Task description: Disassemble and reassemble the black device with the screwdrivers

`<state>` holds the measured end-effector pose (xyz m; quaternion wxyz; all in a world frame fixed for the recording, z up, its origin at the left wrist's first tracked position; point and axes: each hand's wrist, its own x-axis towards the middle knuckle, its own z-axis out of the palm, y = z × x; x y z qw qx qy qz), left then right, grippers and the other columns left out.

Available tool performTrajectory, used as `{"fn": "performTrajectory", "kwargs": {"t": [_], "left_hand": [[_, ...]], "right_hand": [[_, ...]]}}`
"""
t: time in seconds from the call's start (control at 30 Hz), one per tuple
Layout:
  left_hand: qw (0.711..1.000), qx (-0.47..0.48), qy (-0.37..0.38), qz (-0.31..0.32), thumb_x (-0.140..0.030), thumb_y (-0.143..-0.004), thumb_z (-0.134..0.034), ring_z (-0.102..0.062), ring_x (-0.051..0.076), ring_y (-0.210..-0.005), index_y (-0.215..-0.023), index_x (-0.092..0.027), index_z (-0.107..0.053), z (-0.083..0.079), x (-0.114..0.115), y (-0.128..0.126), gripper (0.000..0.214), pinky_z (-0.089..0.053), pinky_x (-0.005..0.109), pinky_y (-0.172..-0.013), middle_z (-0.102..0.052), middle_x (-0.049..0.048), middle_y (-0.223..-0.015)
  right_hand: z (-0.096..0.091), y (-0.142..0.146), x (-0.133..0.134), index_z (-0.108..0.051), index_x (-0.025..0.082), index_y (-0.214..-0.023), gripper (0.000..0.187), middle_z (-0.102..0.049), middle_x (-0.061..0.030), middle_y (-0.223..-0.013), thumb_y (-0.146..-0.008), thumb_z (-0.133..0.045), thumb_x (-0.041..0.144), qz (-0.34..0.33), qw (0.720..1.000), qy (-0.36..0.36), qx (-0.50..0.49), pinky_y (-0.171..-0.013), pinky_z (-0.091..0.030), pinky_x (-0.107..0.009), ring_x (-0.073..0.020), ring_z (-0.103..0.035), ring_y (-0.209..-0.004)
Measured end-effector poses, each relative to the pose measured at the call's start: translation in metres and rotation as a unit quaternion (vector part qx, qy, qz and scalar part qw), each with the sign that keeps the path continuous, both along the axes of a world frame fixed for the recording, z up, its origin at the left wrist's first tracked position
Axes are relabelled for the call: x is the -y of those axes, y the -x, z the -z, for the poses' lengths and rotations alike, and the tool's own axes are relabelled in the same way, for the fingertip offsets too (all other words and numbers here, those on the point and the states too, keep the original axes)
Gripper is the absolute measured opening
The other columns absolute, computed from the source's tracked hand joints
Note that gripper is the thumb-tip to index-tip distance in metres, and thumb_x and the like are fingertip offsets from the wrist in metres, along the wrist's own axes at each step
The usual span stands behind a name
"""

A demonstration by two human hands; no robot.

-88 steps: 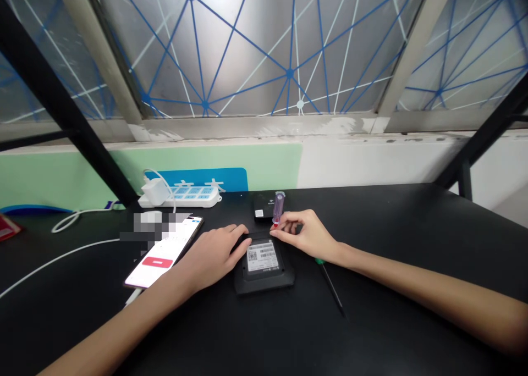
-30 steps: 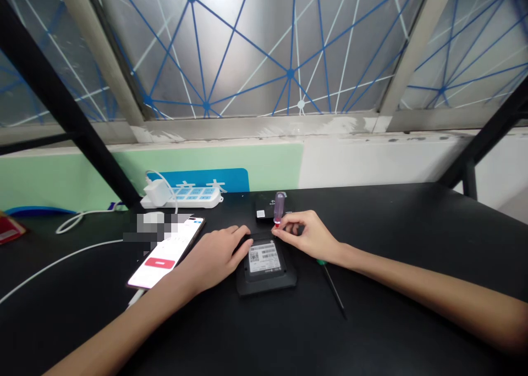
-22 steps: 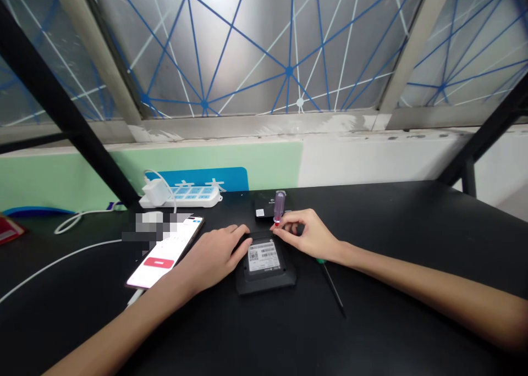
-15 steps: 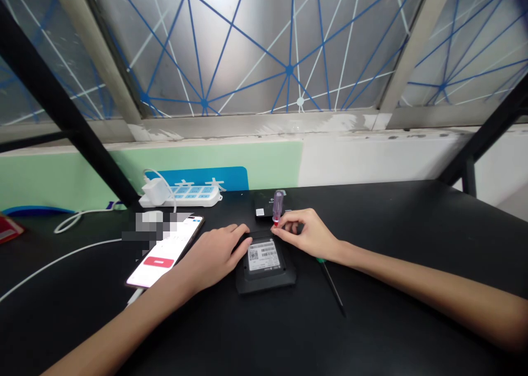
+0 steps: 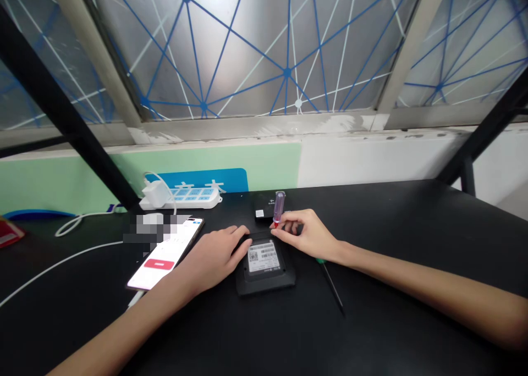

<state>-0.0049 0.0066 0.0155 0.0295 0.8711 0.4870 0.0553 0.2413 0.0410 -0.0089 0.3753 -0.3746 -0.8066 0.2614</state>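
- Currently, the left hand (image 5: 214, 258) is lying relaxed, gripping nothing, with its fingers curving over the left edge of a black square device (image 5: 264, 255).
- Meanwhile, the right hand (image 5: 307, 236) is pinching an upright purple-handled screwdriver (image 5: 279, 206), its red lower end sitting at the device's far edge.
- That device is lying label-up mid-desk (image 5: 412, 321), toward the far edge.
- A smaller black box (image 5: 264, 211) is sitting just behind it.
- A green-handled screwdriver (image 5: 332, 288) is lying just right of the device.
- A lit smartphone (image 5: 159, 266) is lying beside the left hand.
- A white power strip (image 5: 179, 199) carrying a white charger (image 5: 155, 193) is sitting along the far edge, and a white cable (image 5: 61, 269) is trailing across the left side.
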Motion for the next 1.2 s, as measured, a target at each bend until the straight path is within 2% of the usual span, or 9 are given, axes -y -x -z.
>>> {"fn": "performTrajectory", "kwargs": {"t": [0.2, 0.7, 0.83, 1.2], "left_hand": [[1.000, -0.002, 0.002, -0.004, -0.040, -0.103, -0.028, -0.067, 0.025, -0.086, -0.117, -0.022, -0.055, -0.0012, 0.0008, -0.0004, 0.035, -0.048, 0.037, -0.074, -0.067, 0.0069, -0.102], [1.000, 0.011, -0.008, 0.000, -0.042, -0.104, -0.029, -0.067, 0.025, -0.084, -0.117, -0.022, -0.056, 0.0017, 0.0001, 0.0011, 0.036, -0.047, 0.035, -0.071, -0.067, 0.0066, -0.098], [1.000, 0.012, -0.005, 0.001, -0.041, -0.104, -0.029, -0.067, 0.025, -0.086, -0.117, -0.022, -0.056, 0.0006, 0.0005, 0.0004, 0.036, -0.047, 0.035, -0.073, -0.068, 0.0074, -0.100], [1.000, 0.007, -0.005, -0.006, -0.040, -0.103, -0.030, -0.067, 0.025, -0.086, -0.118, -0.023, -0.055, 0.0008, 0.0010, 0.0006, 0.034, -0.047, 0.036, -0.073, -0.068, 0.0058, -0.101]], "right_hand": [[-0.0005, 0.0001, 0.0004, -0.073, 0.015, -0.079, 0.022, -0.065, -0.0026, -0.064, -0.088, -0.063, 0.033, -0.002, 1.000, -0.025, 0.008, -0.052, -0.043, -0.024, -0.0116, -0.054, -0.053], [0.0018, 0.0001, -0.0012, -0.073, 0.016, -0.078, 0.024, -0.067, -0.0022, -0.066, -0.087, -0.066, 0.037, 0.000, 1.000, -0.017, -0.007, -0.054, -0.044, -0.025, -0.0117, -0.054, -0.055], [0.0030, 0.0004, -0.0015, -0.073, 0.016, -0.084, 0.023, -0.067, -0.0020, -0.066, -0.088, -0.064, 0.036, -0.003, 1.000, -0.007, -0.002, -0.053, -0.045, -0.024, -0.0117, -0.055, -0.055], [0.0014, -0.0003, -0.0011, -0.072, 0.015, -0.080, 0.022, -0.066, -0.0017, -0.066, -0.089, -0.064, 0.034, -0.009, 0.999, -0.034, -0.003, -0.053, -0.044, -0.023, -0.0105, -0.052, -0.053]]}}
